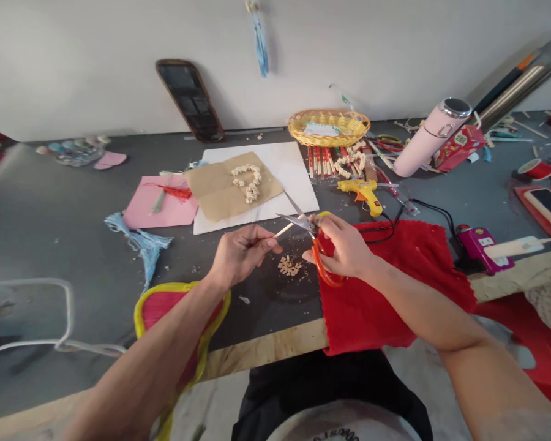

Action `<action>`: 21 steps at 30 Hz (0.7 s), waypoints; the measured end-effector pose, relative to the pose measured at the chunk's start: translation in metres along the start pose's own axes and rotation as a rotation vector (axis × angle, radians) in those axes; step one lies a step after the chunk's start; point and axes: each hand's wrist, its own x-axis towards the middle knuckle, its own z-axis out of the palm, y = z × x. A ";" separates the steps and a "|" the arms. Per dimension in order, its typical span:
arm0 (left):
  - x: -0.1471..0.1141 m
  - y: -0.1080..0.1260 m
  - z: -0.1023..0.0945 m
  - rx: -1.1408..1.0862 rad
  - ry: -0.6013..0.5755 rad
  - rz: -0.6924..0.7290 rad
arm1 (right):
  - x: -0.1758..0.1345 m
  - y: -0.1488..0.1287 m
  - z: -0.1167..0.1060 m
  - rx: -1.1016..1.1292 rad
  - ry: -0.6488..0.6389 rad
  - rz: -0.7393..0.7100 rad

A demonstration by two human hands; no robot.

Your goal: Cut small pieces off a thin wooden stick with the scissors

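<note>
A person at a dark worktable holds a pale stick (283, 230) to the blades of orange-handled scissors (321, 262), seen from the head camera. The left hand (245, 248) pinches the stick between thumb and fingertips near its lower end; the right hand (342, 242) grasps the scissors by the handles, the blades parted. The stick slants up from the left hand to the blades, above the table and in front of a white board (305, 177); whether its far tip lies fully between the edges is hard to tell.

The stick looks light, thin and stiff, probably wooden, and more likely to snap or roll in the fingers than to bend. A firm pinch close to the blades, with fingertips clear of the edges, should steady it best. The scissors, likely metal-bladed and rigid, are best held by their loops, as here.

Below the hands, short cut pieces (289, 266) lie in a small heap on the table. On the board rests brown paper (211, 196) bearing a curved shape (254, 179) of similar bits. A red cloth (395, 257) spreads beneath the right forearm; a yellow glue gun (367, 195) lies beyond it.
</note>
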 end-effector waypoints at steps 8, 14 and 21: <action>0.000 -0.002 0.000 -0.068 -0.025 -0.009 | 0.000 -0.002 -0.002 -0.039 -0.016 0.010; 0.004 0.005 -0.004 -0.209 -0.165 -0.092 | -0.001 0.003 0.000 -0.002 -0.038 -0.014; 0.007 0.004 -0.006 -0.266 -0.237 -0.143 | 0.001 0.000 -0.002 0.002 -0.072 -0.003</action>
